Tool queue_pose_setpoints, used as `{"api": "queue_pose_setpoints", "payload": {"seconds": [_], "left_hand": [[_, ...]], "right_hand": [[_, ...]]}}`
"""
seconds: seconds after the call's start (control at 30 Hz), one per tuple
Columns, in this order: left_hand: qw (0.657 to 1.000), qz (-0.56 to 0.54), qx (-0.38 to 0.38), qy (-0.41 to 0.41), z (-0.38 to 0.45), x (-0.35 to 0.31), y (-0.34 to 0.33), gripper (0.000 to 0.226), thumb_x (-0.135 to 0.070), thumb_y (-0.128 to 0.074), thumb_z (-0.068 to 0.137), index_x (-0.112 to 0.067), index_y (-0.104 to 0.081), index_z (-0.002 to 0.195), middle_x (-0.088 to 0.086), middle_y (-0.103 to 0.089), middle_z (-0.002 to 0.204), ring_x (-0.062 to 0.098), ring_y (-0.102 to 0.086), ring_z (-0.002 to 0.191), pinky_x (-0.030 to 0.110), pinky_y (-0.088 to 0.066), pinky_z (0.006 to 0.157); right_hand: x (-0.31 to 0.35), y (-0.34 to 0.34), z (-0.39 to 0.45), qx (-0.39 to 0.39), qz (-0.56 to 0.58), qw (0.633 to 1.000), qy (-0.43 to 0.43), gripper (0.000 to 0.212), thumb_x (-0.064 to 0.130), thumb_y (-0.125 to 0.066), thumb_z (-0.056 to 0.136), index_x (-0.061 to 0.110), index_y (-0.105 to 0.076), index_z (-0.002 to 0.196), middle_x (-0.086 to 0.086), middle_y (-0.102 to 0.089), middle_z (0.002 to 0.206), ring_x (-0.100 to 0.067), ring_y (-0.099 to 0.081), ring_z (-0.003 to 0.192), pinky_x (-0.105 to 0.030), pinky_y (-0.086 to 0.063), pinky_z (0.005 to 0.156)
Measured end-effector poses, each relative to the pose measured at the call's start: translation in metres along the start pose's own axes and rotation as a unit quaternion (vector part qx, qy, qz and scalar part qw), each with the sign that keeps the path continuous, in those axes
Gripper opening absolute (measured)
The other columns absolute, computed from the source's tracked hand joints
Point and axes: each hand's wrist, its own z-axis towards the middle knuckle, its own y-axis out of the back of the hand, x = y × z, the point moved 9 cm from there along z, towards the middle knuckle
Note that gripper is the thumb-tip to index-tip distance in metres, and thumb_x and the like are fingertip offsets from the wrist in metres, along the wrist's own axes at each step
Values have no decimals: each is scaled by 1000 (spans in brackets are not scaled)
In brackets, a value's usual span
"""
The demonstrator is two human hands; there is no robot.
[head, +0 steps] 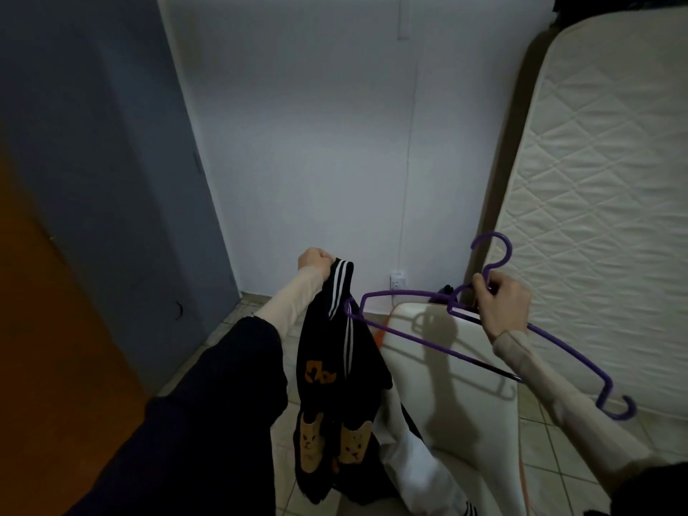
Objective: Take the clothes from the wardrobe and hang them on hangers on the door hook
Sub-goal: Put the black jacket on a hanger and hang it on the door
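Note:
My left hand (313,261) is raised at centre frame, fist closed on the top of a black garment (335,370) with white stripes, an orange print and tan cat patches; the garment hangs straight down below it. My right hand (502,305) grips a purple plastic hanger (417,338) near the base of its hook. The hanger lies tilted, its left tip touching or overlapping the garment's striped edge, its right end pointing toward the lower right. No door hook shows.
A quilted cream mattress (603,188) leans upright at right. A white chair (443,366) stands below the hanger, with white cloth (413,463) trailing beneath it. Grey wardrobe panel (123,173) and an orange door (44,329) fill the left. Wall socket (398,281) low on the white wall; tiled floor.

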Motion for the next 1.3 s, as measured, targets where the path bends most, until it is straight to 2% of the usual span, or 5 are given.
{"api": "queue_pose_setpoints", "payload": {"seconds": [0.4,0.63,0.93,1.1,1.3], "left_hand": [[999,13,37,-36,-7,-22,-24,25,-12,-53,92,3,-62,109,17,-61,121,28,-56,112,27,-42,92],[985,-8,115,-128,-19,-58,-34,11,-11,-55,91,-3,-63,90,9,-62,88,14,-48,87,12,-36,62],[961,-26,173,-213,-51,-120,-55,29,-8,-57,89,-21,-51,64,-4,-52,66,-5,-49,53,11,-37,63],[961,-7,147,-235,-47,-115,-30,24,-3,-56,87,-16,-55,68,0,-51,64,-4,-49,46,7,-39,53],[922,123,176,-322,-68,-104,-45,23,-10,-66,82,-7,-66,105,1,-58,88,6,-52,82,10,-37,77]], "right_hand": [[9,-3,-4,-14,-42,999,16,27,16,-54,91,-7,-60,77,-27,-61,81,-37,-54,75,-27,-20,64],[29,-10,-8,54,114,991,46,38,12,-57,89,15,-39,56,4,-35,54,-15,-32,54,-25,-18,56],[62,-36,-17,51,143,987,57,30,13,-58,89,11,-42,64,-2,-40,62,-20,-37,62,-23,-18,58],[45,-5,0,-33,207,978,-15,42,12,-58,89,19,-34,55,2,-34,55,-20,-36,63,-23,-20,59],[41,-3,0,-12,225,974,6,30,13,-59,88,9,-45,62,1,-35,57,-19,-34,60,-24,-22,54]]}}
